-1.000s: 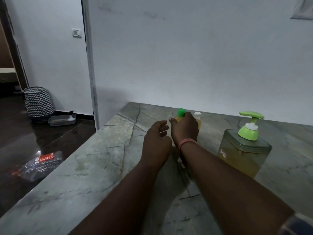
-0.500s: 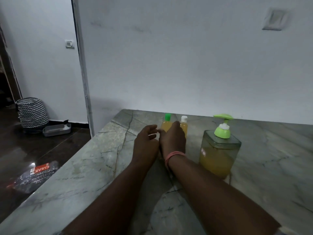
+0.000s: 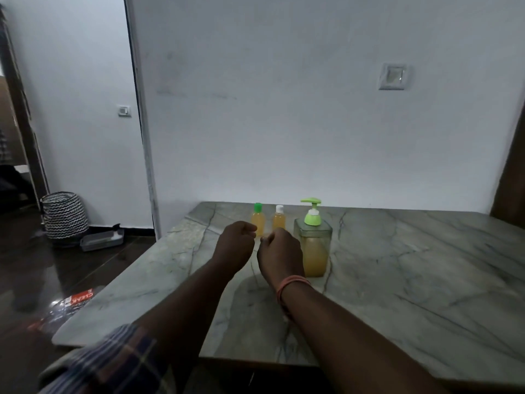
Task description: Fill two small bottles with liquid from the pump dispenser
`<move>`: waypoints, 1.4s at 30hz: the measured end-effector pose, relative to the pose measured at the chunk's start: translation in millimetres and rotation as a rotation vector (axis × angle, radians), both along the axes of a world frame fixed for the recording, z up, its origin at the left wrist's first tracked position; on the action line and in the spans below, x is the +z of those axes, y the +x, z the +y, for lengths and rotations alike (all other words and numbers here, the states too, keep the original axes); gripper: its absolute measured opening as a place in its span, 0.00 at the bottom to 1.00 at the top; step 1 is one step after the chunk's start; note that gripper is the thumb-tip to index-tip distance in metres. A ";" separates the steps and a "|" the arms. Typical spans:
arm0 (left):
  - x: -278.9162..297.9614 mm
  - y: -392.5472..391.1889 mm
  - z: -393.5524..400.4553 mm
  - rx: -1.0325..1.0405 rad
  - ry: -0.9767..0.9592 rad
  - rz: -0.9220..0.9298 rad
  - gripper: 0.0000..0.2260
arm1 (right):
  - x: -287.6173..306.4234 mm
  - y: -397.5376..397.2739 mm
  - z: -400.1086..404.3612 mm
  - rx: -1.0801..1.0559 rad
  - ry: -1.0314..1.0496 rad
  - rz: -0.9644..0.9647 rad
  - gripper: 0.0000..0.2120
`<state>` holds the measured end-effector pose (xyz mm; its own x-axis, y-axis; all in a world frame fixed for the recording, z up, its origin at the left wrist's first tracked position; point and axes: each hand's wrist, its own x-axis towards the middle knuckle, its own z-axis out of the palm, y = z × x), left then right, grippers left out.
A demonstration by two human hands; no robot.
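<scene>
Two capped, filled bottles (image 3: 258,220) (image 3: 279,221) beside dispenser (image 3: 312,240) on surface (image 3: 397,265); left hand (image 3: 234,245), right hand (image 3: 279,253) loosely curled, empty. Filling apparently complete; next, withdrawing.

A dim white wall (image 3: 284,123) backs the grey marble table (image 3: 412,265); a zigzag-patterned basket (image 3: 64,214) stands on the dark glossy floor (image 3: 42,274).

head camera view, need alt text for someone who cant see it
Two small capped bottles of yellow liquid, one green-capped bottle and one white-capped bottle, stand beside a pump dispenser on a marble table. In front of them the left hand and right hand hang loosely curled, holding nothing.
</scene>
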<state>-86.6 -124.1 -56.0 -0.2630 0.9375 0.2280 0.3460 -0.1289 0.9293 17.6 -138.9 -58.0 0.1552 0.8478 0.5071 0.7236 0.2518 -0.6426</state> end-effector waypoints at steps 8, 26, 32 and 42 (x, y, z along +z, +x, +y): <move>4.9 50.0 -47.3 -0.090 -0.043 -0.058 0.17 | 23.8 51.3 -43.5 -0.116 0.023 0.120 0.11; 2.6 115.0 68.6 -0.153 0.133 -0.060 0.16 | 7.5 97.2 100.0 -0.110 -0.077 0.511 0.22; 21.8 120.9 158.0 -0.015 0.095 0.033 0.14 | 22.0 99.1 183.0 -0.249 -0.015 0.440 0.19; 37.9 119.9 197.8 0.006 -0.051 0.107 0.11 | 37.8 92.6 214.6 -0.277 -0.183 0.485 0.12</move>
<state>33.3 73.7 -18.1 -0.2457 0.9469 0.2074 0.4442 -0.0801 0.8923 110.2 75.8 -20.2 0.5613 0.8095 0.1722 0.3587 -0.0505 -0.9321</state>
